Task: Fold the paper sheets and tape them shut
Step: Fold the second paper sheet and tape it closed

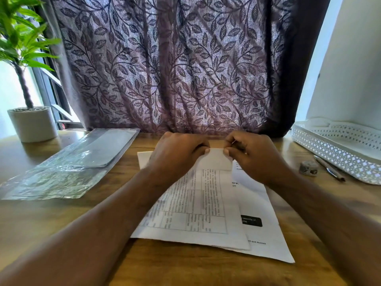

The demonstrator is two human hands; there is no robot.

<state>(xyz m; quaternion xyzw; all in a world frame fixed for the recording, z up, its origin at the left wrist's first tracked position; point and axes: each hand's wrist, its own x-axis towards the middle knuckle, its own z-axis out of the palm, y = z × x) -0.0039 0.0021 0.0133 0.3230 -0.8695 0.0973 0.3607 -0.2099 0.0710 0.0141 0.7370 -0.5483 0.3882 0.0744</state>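
Between the left hand (177,150) and right hand (252,154), both pinching its far edge, the sheet (206,205) sits mid-fold on the worktop (185,269), so next I'd guess crease it, then tape (308,168) from the right.

Backlit leaf-patterned curtain (175,65) (purple) behind a wooden table (185,269).
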